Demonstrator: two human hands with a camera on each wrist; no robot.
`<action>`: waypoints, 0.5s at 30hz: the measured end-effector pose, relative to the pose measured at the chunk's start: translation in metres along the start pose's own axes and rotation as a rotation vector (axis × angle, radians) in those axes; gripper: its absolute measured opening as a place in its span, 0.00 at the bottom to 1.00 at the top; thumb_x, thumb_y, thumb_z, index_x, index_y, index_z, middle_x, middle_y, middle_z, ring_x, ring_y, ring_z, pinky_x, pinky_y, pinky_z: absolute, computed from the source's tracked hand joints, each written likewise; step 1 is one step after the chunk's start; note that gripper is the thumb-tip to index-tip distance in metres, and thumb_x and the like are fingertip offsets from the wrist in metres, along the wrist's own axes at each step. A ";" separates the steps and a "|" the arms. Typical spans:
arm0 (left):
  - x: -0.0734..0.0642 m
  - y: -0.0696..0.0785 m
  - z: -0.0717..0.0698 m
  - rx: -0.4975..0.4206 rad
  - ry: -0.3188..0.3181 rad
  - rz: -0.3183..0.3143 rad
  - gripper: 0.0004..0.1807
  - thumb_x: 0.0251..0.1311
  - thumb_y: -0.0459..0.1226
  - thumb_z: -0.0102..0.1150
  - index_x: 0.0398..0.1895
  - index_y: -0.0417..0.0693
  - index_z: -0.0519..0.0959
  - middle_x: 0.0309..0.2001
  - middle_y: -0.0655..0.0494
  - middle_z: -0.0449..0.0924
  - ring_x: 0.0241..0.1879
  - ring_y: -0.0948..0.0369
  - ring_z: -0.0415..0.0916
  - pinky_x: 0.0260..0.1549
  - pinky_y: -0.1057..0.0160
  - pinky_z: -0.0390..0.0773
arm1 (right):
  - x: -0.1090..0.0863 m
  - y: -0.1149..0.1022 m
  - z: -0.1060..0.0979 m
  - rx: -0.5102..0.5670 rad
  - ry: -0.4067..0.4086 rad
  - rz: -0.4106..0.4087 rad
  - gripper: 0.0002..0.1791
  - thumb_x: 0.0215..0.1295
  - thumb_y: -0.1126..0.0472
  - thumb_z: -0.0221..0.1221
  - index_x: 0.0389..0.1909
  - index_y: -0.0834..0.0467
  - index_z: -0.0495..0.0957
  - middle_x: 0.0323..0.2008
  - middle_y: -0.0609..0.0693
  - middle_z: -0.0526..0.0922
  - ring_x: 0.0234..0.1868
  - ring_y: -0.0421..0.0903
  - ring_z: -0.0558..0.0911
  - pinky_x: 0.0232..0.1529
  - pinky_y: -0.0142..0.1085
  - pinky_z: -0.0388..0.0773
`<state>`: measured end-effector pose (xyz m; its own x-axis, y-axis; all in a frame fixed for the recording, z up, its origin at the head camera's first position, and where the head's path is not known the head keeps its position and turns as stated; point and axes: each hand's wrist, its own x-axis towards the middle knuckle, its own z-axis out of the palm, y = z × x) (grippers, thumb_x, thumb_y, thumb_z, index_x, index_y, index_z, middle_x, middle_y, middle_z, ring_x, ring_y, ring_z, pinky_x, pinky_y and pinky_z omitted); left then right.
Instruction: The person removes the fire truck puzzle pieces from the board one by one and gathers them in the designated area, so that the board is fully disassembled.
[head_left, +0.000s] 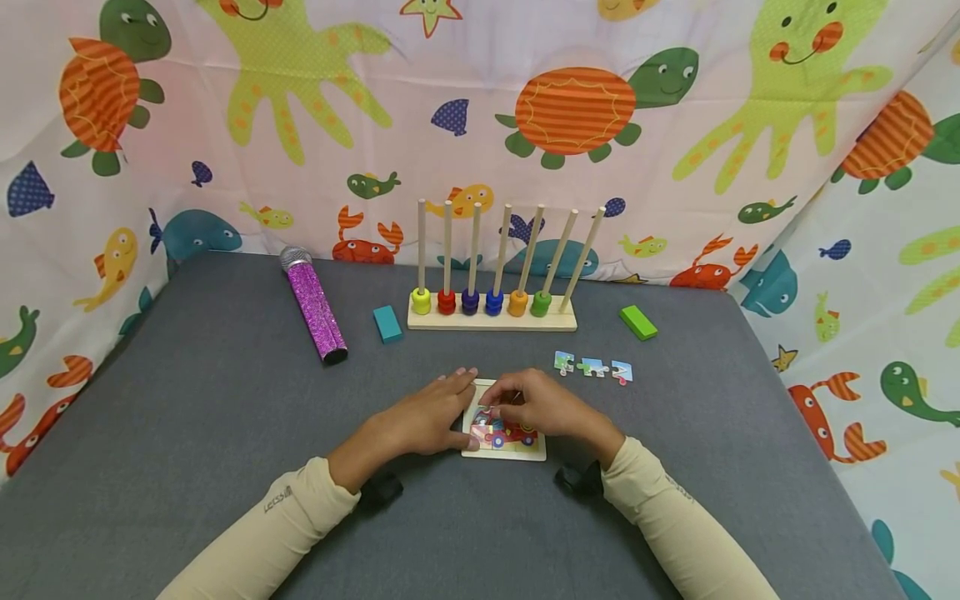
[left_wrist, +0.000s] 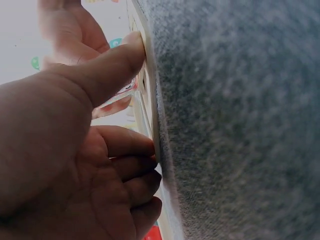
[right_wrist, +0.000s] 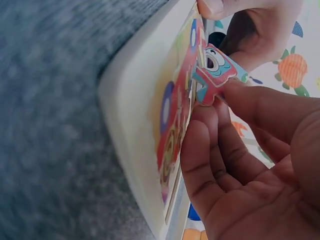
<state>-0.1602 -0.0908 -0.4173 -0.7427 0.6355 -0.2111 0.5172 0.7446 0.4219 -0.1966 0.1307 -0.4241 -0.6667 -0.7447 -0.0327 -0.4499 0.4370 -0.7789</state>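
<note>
Presently, the puzzle work stood at a partial stage, as judged from the layout. The flat, pale wooden puzzle tray (head_left: 506,455) lay roughly midway between the left and right edges of the grey cloth-covered bench (head_left: 225,517). Its near portion carried a red printed vehicle with purple wheels (head_left: 512,437). The right hand (head_left: 543,404) covered much of the far portion, so the exact number of filled positions could not be told.

Right hand: the fingers and thumb were drawn narrow, pinching a small red-and-teal jigsaw piece with a printed eye (right_wrist: 217,75). The piece was tilted over the tray; contact with its final position could not be confirmed.

Left hand (head_left: 431,414): the thumb and fingers were set apart and touched the tray's left side, apparently to steady it.

Unseated items: three small blue-and-green jigsaw pieces (head_left: 592,367) lay in a row past the tray's far right corner, well inside the bench's right edge and apart from the tray. A complete picture would, by judgement, have required seating at least these three plus the pinched piece.
</note>
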 end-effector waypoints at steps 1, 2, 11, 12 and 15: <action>0.000 0.000 0.000 0.001 0.002 -0.001 0.45 0.63 0.53 0.61 0.73 0.34 0.57 0.75 0.43 0.47 0.74 0.50 0.42 0.70 0.51 0.47 | 0.000 0.000 0.000 0.003 -0.011 0.004 0.10 0.66 0.69 0.59 0.45 0.59 0.84 0.40 0.45 0.84 0.36 0.38 0.78 0.40 0.34 0.78; 0.001 0.000 0.001 0.000 0.003 -0.006 0.45 0.64 0.53 0.60 0.73 0.34 0.57 0.75 0.43 0.47 0.74 0.50 0.42 0.70 0.51 0.47 | 0.000 0.000 0.000 0.007 -0.019 0.007 0.10 0.67 0.68 0.59 0.46 0.59 0.84 0.40 0.45 0.84 0.36 0.38 0.78 0.40 0.34 0.78; 0.006 0.006 0.003 -0.010 0.011 -0.063 0.42 0.63 0.51 0.61 0.71 0.34 0.60 0.75 0.43 0.49 0.74 0.50 0.44 0.69 0.51 0.49 | 0.000 0.002 0.001 0.014 -0.011 -0.024 0.12 0.69 0.69 0.57 0.49 0.60 0.83 0.45 0.48 0.85 0.38 0.38 0.79 0.41 0.34 0.78; 0.006 0.006 0.003 -0.018 0.011 -0.069 0.42 0.63 0.51 0.62 0.71 0.34 0.60 0.75 0.43 0.49 0.74 0.50 0.44 0.69 0.51 0.49 | 0.000 0.002 0.001 0.022 -0.010 -0.031 0.12 0.69 0.69 0.57 0.49 0.61 0.83 0.45 0.49 0.85 0.39 0.39 0.79 0.42 0.34 0.78; 0.006 0.007 0.003 -0.031 0.013 -0.080 0.42 0.62 0.50 0.63 0.71 0.34 0.61 0.75 0.43 0.49 0.74 0.50 0.44 0.69 0.51 0.49 | 0.000 0.006 0.002 0.046 -0.012 -0.053 0.12 0.69 0.69 0.56 0.50 0.62 0.83 0.46 0.50 0.84 0.39 0.40 0.79 0.42 0.35 0.78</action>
<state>-0.1600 -0.0817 -0.4181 -0.7868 0.5711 -0.2341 0.4424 0.7863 0.4312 -0.1978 0.1325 -0.4295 -0.6356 -0.7720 0.0020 -0.4565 0.3738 -0.8074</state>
